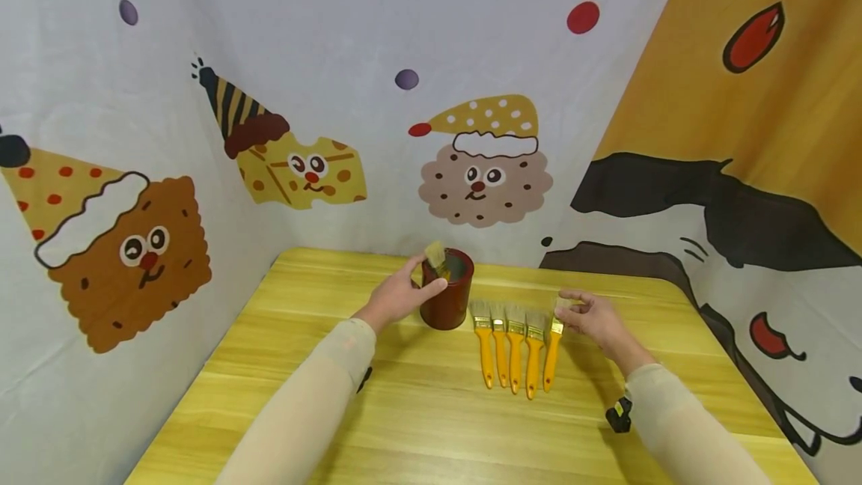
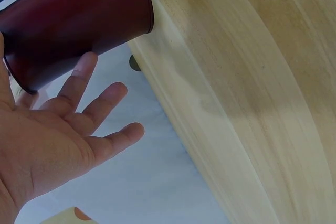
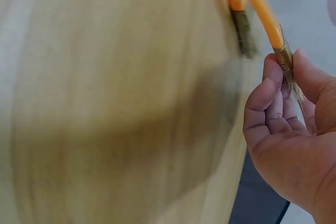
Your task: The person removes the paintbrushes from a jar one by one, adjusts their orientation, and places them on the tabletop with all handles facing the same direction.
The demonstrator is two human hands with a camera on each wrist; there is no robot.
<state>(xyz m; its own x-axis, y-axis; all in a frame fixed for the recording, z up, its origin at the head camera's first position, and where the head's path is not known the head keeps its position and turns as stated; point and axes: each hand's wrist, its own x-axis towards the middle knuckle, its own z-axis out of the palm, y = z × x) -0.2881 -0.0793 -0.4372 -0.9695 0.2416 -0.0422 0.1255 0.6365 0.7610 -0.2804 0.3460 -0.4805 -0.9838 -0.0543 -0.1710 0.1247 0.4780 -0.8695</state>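
Note:
A dark red cup (image 1: 447,304) stands near the back of the table. A paintbrush (image 1: 436,255) sits in it with its pale bristles up, leaning to the left. My left hand (image 1: 402,293) pinches this brush between thumb and index finger at the cup's rim; the other fingers spread beside the cup's wall in the left wrist view. With thumb and fingertips, my right hand (image 1: 592,318) pinches another paintbrush (image 3: 283,53) at its metal band and bristles, its orange handle pointing away from the palm. Several orange-handled paintbrushes (image 1: 515,346) lie in a row between the hands, bristles toward the back.
The wood-grain table (image 1: 417,432) meets a white cloth backdrop (image 1: 323,36) printed with cartoon figures behind and at the sides. A small black device (image 1: 619,415) is by the right wrist.

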